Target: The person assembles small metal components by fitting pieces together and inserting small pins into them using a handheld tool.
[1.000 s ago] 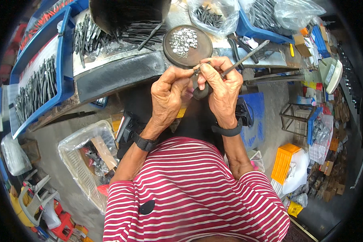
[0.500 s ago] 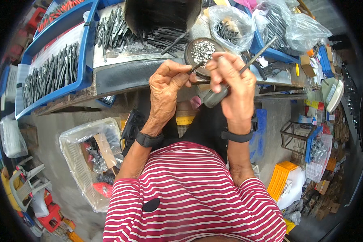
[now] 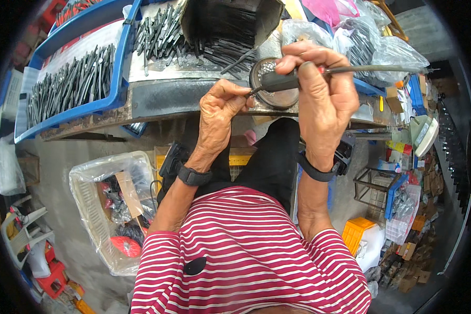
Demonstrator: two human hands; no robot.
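My left hand [image 3: 218, 107], in front of the bench edge, pinches a small thin black piece [image 3: 255, 91] between thumb and fingertips. My right hand [image 3: 324, 91] is wrapped round a tool [image 3: 280, 82] with a thick dark handle and a long thin shaft stretching to the right. The handle's blunt end is beside the tip of the black piece; whether they touch I cannot tell. Behind the tool, a round brown dish [image 3: 280, 98] holds small shiny metal bits, now partly hidden by the handle and my fingers.
Dark slim metal pieces [image 3: 162, 34] lie heaped on the bench, with more in a blue tray [image 3: 121, 68] at left and an open dark container [image 3: 220, 18] behind. Plastic bags [image 3: 397, 57] lie at far right. A bag-lined basket [image 3: 86, 209] stands on the floor.
My right hand has risen to the right and turned the tool, bringing its handle end up to the black piece. My left hand keeps its pinch. The view has shifted slightly.
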